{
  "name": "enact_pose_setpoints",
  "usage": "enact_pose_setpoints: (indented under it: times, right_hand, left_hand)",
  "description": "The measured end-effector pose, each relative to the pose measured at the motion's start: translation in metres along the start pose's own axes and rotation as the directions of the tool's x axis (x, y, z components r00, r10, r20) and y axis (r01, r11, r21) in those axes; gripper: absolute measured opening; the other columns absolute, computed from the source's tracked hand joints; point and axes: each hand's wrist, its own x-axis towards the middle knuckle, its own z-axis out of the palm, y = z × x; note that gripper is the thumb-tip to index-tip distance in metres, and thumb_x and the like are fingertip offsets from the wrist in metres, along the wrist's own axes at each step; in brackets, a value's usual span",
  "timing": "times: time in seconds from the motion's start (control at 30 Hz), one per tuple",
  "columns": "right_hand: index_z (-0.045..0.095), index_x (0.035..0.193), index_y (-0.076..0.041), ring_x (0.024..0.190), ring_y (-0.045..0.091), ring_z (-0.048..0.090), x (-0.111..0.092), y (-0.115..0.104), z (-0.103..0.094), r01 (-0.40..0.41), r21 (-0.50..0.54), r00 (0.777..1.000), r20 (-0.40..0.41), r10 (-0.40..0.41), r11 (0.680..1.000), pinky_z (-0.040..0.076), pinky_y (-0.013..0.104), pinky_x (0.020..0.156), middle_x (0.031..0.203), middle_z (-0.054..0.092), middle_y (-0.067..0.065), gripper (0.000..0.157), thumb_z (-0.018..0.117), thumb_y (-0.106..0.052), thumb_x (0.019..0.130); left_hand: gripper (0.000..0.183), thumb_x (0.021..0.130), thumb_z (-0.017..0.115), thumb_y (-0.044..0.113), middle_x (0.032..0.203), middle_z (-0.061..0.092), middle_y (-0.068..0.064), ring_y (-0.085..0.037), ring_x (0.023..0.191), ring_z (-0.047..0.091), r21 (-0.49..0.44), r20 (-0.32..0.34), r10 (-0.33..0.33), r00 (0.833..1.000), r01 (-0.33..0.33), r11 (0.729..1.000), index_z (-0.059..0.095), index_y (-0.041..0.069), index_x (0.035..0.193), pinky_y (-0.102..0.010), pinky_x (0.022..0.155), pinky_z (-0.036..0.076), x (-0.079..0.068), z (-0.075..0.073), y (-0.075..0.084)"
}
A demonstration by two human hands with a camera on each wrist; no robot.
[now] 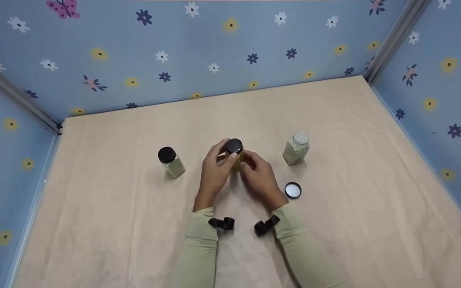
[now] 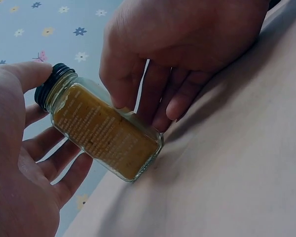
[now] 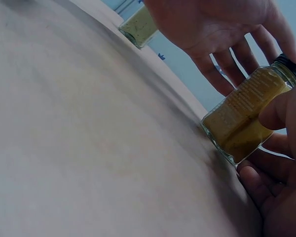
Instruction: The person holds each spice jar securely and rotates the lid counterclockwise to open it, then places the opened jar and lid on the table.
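A glass spice jar (image 2: 106, 133) of yellow-brown powder stands on the cloth between my hands, its black lid (image 1: 235, 145) on top. My left hand (image 1: 214, 171) holds it at the lid, thumb on the near edge and the other fingers around the far side. Lower down, my right hand (image 1: 261, 178) grips the glass body between thumb and fingers, as the right wrist view shows. White printed lettering covers one face of the jar.
To the left stands a jar of pale green powder (image 1: 175, 167) with a black lid. An uncapped jar of pale contents (image 1: 295, 151) stands at the right, a loose black lid (image 1: 293, 190) lying upturned nearer me. Flowered panels (image 1: 214, 40) border the cloth-covered table (image 1: 94, 224).
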Motion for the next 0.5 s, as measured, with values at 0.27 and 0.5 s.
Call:
enact_pose_setpoints:
  times: [0.27,0.5]
  right_hand:
    - [0.056,0.126,-0.023,0.110,0.007,0.052,-0.0003,-0.0009,-0.0009,0.028,0.040,0.999,-0.020,-0.028,0.999,0.040,0.030,0.094,0.119,0.058,-0.008,0.036,0.058,-0.022,0.090]
    - [0.054,0.128,-0.022,0.114,0.004,0.049,-0.0002,-0.0005,-0.0009,0.030,0.005,0.999,-0.021,-0.030,1.000,0.037,0.027,0.098,0.122,0.057,-0.009,0.038,0.056,-0.021,0.091]
  left_hand:
    - [0.044,0.088,0.061,0.037,0.122,0.051,0.006,-0.008,0.112,0.049,0.065,-0.066,0.056,0.996,-0.051,0.997,0.052,0.021,0.128,-0.029,0.089,0.044,-0.0004,0.0054,-0.0009]
    - [0.047,0.087,0.063,0.038,0.119,0.053,0.006,-0.008,0.110,0.049,0.019,-0.090,0.065,0.994,-0.064,0.998,0.051,0.016,0.127,-0.032,0.088,0.045,-0.0010,0.0072,-0.0016]
